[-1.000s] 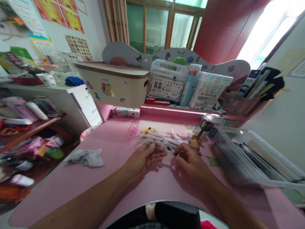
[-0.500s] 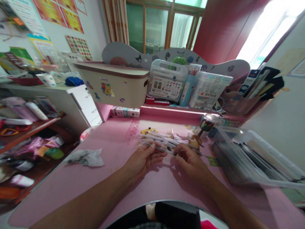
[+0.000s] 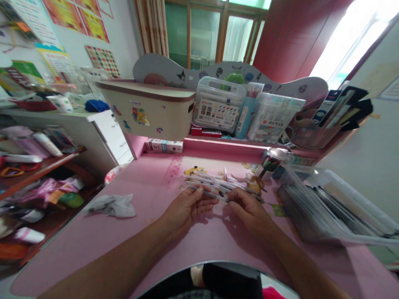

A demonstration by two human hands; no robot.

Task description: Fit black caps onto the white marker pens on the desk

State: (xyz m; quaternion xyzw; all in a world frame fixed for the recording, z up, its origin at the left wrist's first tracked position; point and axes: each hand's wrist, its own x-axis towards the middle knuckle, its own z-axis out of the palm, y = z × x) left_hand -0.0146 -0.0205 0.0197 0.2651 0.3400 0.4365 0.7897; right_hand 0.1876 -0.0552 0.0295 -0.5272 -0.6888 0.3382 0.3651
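A row of white marker pens (image 3: 215, 185) lies side by side on the pink desk (image 3: 149, 232), just beyond both hands. My left hand (image 3: 187, 207) rests on the desk with its fingers curled round the left end of the nearest pen. My right hand (image 3: 249, 207) pinches the same pen near its right end. Both hands touch the front edge of the pen row.
A clear plastic case (image 3: 327, 203) full of pens lies at the right. A crumpled tissue (image 3: 112, 205) sits at the left. A pen cup (image 3: 269, 162), marker boxes (image 3: 218, 106), a beige bin (image 3: 149, 108) and a small box (image 3: 163, 145) line the back shelf.
My right hand has shifted slightly, its fingers closing a little more on the pen. My left hand has not moved.
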